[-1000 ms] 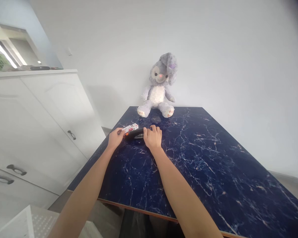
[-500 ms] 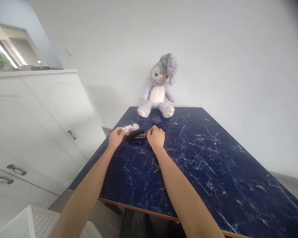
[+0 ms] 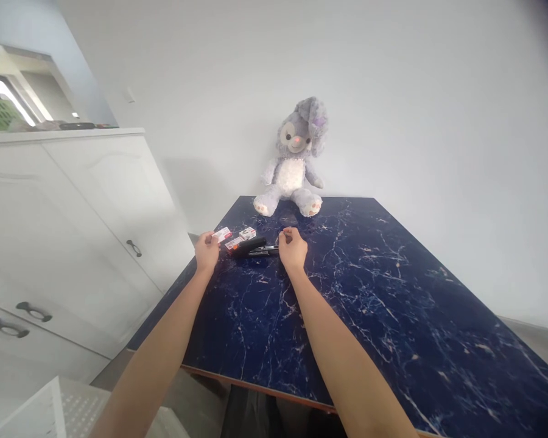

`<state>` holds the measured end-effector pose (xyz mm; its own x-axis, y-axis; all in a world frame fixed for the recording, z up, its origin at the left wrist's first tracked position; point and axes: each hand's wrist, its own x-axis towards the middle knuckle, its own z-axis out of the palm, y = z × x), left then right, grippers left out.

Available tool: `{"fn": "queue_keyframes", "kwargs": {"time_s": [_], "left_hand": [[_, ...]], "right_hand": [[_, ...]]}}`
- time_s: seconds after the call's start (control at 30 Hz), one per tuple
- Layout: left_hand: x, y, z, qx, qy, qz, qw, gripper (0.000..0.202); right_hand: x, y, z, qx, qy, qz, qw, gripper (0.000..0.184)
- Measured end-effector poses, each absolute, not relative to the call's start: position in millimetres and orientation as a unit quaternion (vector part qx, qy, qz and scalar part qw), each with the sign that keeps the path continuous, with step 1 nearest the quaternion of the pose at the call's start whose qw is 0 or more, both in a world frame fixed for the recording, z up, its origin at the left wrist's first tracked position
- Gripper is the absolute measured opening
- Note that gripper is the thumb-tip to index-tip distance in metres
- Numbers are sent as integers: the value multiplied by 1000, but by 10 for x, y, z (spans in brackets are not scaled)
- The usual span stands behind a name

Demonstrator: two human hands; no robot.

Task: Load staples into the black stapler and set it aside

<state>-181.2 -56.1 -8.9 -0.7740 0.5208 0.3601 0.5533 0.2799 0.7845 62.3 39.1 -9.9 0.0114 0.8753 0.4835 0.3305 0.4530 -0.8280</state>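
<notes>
My left hand [image 3: 207, 250] holds a small white and red box [image 3: 222, 235] by its near end, at the left side of the table. Just right of it lie two more small boxes: a white and red one [image 3: 234, 244] and a white one with black print [image 3: 247, 233]. A black stapler [image 3: 250, 246] lies in front of these, with a silver and black strip-like part [image 3: 268, 250] reaching right. My right hand [image 3: 293, 247] is closed beside that part's end. Its fingertips are pressed together, and anything between them is too small or hidden to make out.
A grey plush toy [image 3: 292, 164] sits at the back of the blue marbled table [image 3: 356, 292], against the wall. White cabinets [image 3: 95, 231] stand at the left. A white perforated container [image 3: 73, 407] is low at the front left.
My left hand has moved left with one small box, parting it from the others. My right hand has shifted slightly right, showing more of the strip-like part.
</notes>
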Motion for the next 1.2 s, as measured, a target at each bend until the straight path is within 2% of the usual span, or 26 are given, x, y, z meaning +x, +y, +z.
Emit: {"fn": "queue_keyframes", "kwargs": {"time_s": [0.23,0.47,0.57,0.7,0.8,1.03,1.2], "left_hand": [[-1772,-663,-37,-377,-844,-379,50,9],[-1865,-671,-4,-420,-839,-345,19,13],[-1885,-668,-1,-428,-840,-332,17,17],[-1876,-653,-3,-423,-850,-314,16,25],[-1854,-657,-3,-437,-847,-301,14,24],[-1773,-675,-11,-474,-833,-280,61,21],[-1680,-596,-32,-532,-796,-281,67,30]], "right_hand": [[638,429,-133,-449,-639,288,554,22],[711,507,-206,-486,-592,349,540,20],[807,471,-271,-457,-568,409,549,26],[1070,261,-310,-353,-566,540,514,29],[1268,94,-298,-307,-522,612,510,36],[1343,7,-234,-374,-560,568,474,28],[1325,-25,-201,-377,-602,530,462,28]]}}
